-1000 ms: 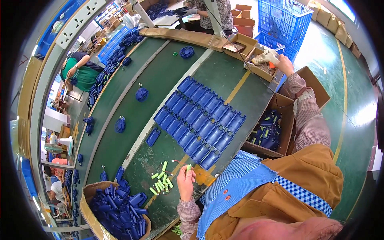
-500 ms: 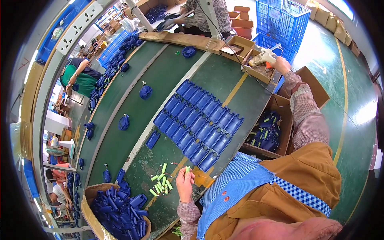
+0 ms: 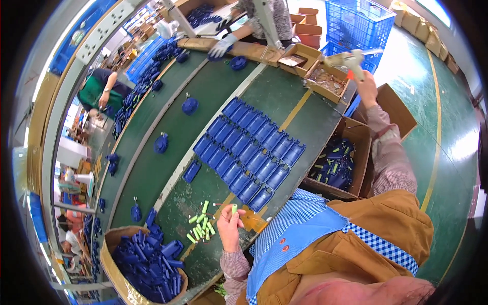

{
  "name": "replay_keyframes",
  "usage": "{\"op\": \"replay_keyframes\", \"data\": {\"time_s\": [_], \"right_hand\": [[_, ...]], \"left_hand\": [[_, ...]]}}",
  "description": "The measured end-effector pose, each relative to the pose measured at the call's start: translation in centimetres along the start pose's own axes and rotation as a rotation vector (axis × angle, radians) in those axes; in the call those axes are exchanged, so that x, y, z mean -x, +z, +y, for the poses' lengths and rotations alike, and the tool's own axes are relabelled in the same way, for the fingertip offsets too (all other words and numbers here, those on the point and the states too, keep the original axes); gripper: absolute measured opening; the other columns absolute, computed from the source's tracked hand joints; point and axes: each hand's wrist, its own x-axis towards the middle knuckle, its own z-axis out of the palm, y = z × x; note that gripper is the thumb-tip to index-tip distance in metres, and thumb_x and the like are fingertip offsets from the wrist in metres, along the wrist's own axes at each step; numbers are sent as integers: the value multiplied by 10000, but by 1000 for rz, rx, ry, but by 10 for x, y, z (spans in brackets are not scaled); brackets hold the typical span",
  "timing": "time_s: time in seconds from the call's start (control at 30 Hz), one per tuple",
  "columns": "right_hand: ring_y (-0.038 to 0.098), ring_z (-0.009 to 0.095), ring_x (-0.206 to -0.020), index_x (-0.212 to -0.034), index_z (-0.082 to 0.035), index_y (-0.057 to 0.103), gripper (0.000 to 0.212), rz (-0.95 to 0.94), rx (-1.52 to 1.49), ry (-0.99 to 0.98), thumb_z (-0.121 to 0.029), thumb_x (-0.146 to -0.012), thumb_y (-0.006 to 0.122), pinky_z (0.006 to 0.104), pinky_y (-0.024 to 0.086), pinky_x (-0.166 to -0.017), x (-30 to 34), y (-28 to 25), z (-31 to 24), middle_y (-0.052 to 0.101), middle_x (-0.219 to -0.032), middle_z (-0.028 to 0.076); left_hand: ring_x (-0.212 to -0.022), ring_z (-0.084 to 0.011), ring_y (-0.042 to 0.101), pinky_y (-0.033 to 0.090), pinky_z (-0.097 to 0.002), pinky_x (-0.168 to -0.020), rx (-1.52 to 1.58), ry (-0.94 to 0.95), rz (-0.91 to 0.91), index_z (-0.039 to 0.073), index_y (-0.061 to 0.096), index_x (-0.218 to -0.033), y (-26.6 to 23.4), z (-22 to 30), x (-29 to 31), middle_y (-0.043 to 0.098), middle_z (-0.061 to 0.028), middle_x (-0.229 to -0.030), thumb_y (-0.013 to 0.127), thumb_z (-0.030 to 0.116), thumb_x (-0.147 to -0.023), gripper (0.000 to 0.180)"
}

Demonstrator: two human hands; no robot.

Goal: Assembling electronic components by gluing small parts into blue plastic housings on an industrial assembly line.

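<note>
— Beside the blue cases (image 3: 249,150), what's the left hand (image 3: 230,227) got?
— Fingers pinched on a green cell (image 3: 234,208), near the loose cells (image 3: 201,223).
— Right hand (image 3: 367,87)?
— Beyond the cases, gripping a glue gun (image 3: 346,61).

Green worktop (image 3: 300,101); blue plastic cases (image 3: 249,147); lime-green cylinders (image 3: 201,223); blue-and-white checked apron edge (image 3: 305,203); brown cardboard box (image 3: 356,137).

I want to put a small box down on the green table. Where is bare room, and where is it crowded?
Bare green table lies between the rows of blue cases and the cardboard trays at the far end. A smaller bare patch lies between the green cylinders and the single blue case. It is crowded around the left hand.
</note>
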Motion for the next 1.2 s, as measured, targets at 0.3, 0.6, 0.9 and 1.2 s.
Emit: {"op": "replay_keyframes", "data": {"time_s": [0.3,0.6,0.9,1.2], "right_hand": [[560,137,-659,-1169,-23,494,335,-525,-1388,421,-65,-852,594,276,467,-588,13,-72,10,567,-829,49],[486,109,-659,-1301,-3,419,539,-1084,-1611,290,-117,-803,596,273,430,-651,60,-37,-97,539,-1244,200],[555,101,-696,-1189,-22,513,432,-1465,-1309,249,-157,-786,594,239,470,-619,88,44,-196,620,-1083,125],[599,196,-1015,-1142,3,520,390,-1502,-1129,228,-51,-757,552,309,476,-895,91,97,-268,619,-1096,133]], "left_hand": [[-571,-65,524,432,-191,-540,79,13,-31,30,529,-1033,2,11,-1,671,-89,-913,523,67,-925,115],[-608,-126,617,475,-234,-546,57,49,137,-33,557,-1017,-4,36,-32,621,-69,-830,567,29,-877,154],[-614,-51,528,437,-201,-553,-117,175,187,-4,652,-944,-5,55,-177,632,2,-766,651,-5,-804,140],[-578,-83,571,475,-228,-523,-165,281,217,-17,650,-890,18,47,-317,635,-32,-707,655,1,-776,116]]}}
